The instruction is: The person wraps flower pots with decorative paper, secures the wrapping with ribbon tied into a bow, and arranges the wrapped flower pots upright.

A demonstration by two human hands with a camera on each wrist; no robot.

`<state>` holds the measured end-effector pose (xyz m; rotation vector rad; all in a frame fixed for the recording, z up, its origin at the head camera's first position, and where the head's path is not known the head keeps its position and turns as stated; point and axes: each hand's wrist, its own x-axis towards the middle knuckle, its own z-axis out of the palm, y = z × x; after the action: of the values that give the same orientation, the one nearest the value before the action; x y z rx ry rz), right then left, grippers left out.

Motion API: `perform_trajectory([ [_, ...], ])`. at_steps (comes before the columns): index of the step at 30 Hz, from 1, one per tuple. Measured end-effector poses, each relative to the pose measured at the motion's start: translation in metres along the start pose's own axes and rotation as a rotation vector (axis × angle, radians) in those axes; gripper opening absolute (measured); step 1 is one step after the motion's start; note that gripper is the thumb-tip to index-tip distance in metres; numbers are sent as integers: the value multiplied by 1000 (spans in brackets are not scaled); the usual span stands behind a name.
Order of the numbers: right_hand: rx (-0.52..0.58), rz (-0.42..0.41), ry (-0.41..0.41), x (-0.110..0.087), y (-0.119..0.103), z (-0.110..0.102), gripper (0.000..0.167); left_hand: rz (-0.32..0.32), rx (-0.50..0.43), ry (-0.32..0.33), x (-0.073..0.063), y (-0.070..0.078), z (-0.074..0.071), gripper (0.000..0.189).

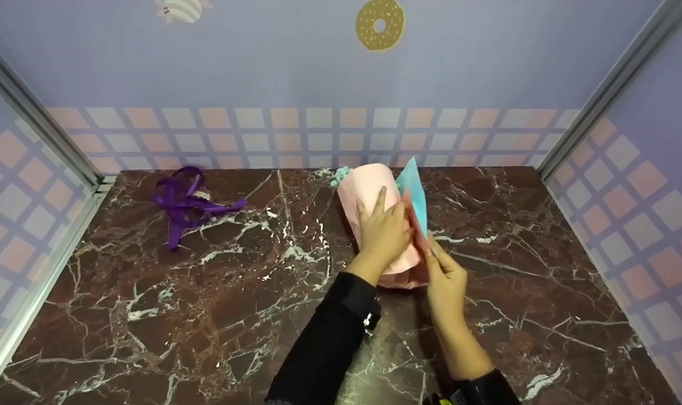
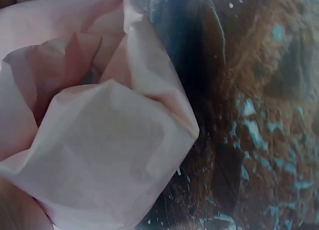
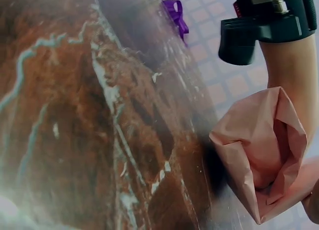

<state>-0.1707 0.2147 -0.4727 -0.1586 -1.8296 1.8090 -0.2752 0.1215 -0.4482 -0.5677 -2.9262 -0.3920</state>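
A roll of pink wrapping paper (image 1: 369, 179) lies tilted on the marble-patterned table, its near end folded and crumpled. Small light blue flowers (image 1: 340, 176) peek out at its far left end. My left hand (image 1: 383, 230) rests on top of the roll, fingers spread and pressing the paper. At the roll's right side, my right hand (image 1: 447, 278) pinches the raised edge of the paper, whose blue face (image 1: 413, 188) shows there. In the left wrist view, the open, creased end of the pink paper (image 2: 104, 150) fills the left half. The right wrist view shows the same end (image 3: 254, 140).
A tangled purple ribbon (image 1: 180, 205) lies at the back left of the table (image 1: 206, 315). Behind it rises a lilac wall (image 1: 262, 67) with a checked band. Side panels with metal corner rails (image 1: 602, 81) bound the table left and right.
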Motion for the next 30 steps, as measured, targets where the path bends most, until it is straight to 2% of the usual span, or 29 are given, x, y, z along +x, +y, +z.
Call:
perform_trajectory([
  [4, -6, -29, -97, -3, -9, 4, 27, -48, -148, 3, -2, 2, -4, 35],
  [8, -59, -43, -170, -7, -20, 7, 27, -80, -335, 2, -4, 1, -9, 43],
  [14, -104, -160, -266, -4, 5, 1, 27, -155, -607, 2, -5, -4, -16, 52],
  [16, -163, -204, -286, -5, 7, 0, 27, -169, -664, 11, -5, -4, -16, 61],
  [19, -302, -270, -303, -6, 9, 0, 31, -171, -691, 36, -6, -4, -16, 78],
  [22, -430, -332, -310, -7, 9, 0, 35, -176, -678, 57, -6, -3, -15, 91],
  [26, -506, -361, -309, -7, 9, 2, 34, -174, -653, 71, -5, -2, -14, 102],
  [28, -524, -366, -305, -8, 9, 2, 33, -155, -631, 84, -6, -1, -12, 98],
  [30, -536, -369, -304, -10, 9, 2, 32, -132, -611, 107, -6, -1, -11, 78],
])
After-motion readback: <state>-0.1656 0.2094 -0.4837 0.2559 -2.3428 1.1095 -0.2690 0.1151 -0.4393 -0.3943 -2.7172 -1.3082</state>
